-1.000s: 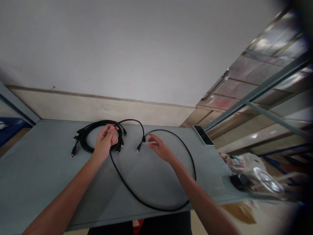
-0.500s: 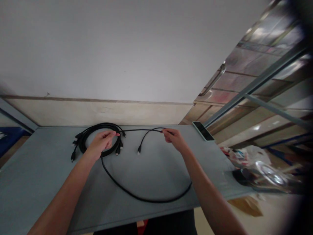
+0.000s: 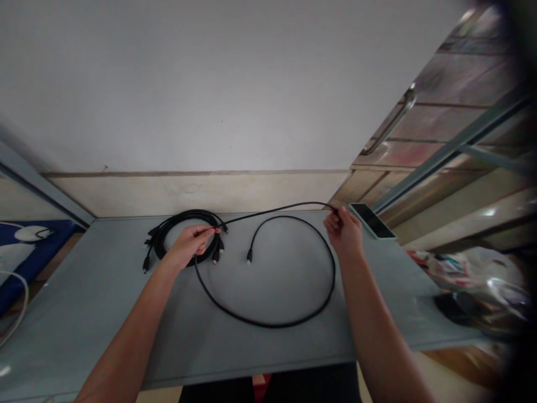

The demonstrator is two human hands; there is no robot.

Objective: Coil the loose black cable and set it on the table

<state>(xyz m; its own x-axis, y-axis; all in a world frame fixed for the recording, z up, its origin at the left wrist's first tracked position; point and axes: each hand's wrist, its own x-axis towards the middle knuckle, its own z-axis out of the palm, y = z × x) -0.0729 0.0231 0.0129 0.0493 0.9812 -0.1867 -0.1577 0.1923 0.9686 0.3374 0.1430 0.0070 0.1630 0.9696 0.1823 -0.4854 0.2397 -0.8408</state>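
- Left hand (image 3: 191, 245) keeps its grip pinched together on the black cable (image 3: 272, 322) at the rim of the coiled bundle (image 3: 184, 221); the fingertips sit beside the small plugs there
- Right hand (image 3: 344, 234) has its grip closed on the same cable near the far right of the surface (image 3: 84, 313); a raised span runs between both hands
- Slack cable lies in a wide loop on the surface; its free plug (image 3: 249, 256) rests inside that loop
- Phone (image 3: 372, 220) lies just beside the right hand
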